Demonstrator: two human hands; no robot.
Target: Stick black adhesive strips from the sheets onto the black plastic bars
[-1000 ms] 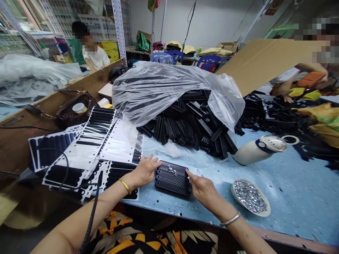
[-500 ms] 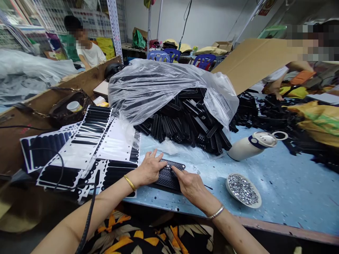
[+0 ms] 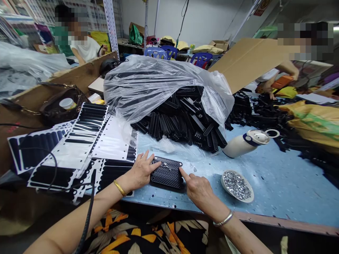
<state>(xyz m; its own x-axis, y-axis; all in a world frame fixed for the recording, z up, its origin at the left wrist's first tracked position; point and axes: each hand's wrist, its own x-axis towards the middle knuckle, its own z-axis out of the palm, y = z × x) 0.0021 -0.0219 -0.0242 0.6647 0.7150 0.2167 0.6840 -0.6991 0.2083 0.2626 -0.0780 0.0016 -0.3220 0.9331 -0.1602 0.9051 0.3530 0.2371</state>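
Firstly, I see sheets of black strips [image 3: 90,116]. Next comes the left hand [image 3: 140,171], fingers spread apart, one tip on a row of black textured slats [image 3: 167,175] near the front edge of the blue table [image 3: 286,176]. At their right end, the right hand [image 3: 200,190] stretches its index finger; whether its folded fingers hold something, I cannot tell. Farther right stands a bowl [image 3: 226,189] of shiny pieces [image 3: 236,185].
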